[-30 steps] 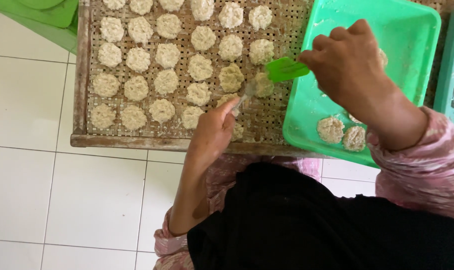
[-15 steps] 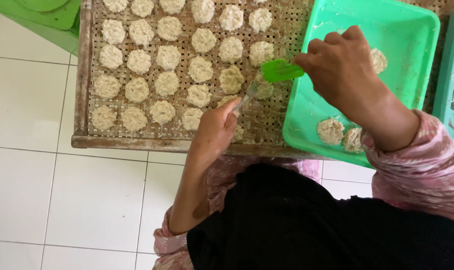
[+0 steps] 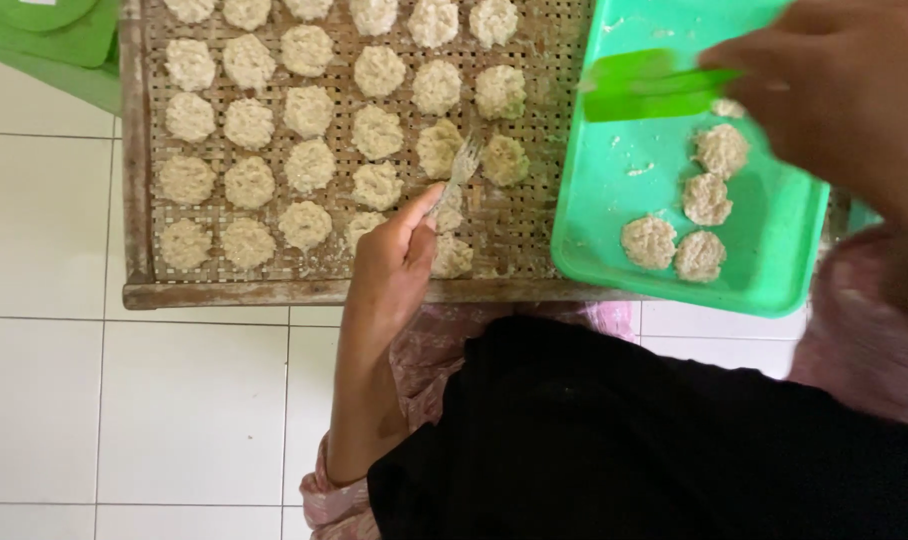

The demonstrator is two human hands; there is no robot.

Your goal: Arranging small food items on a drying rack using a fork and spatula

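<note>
Right hand (image 3: 834,100) has shifted over the green tray (image 3: 764,280), fingers clamped on one green spatula (image 3: 654,88); four patties (image 3: 648,241) remain. Left hand (image 3: 394,270) pinches one fork (image 3: 461,165).

Left hand (image 3: 394,270) and forearm bare, no rings. Pink patterned sleeve (image 3: 869,340) on the right arm, same fabric at the left elbow. Black garment (image 3: 614,440) covers the lap.
</note>
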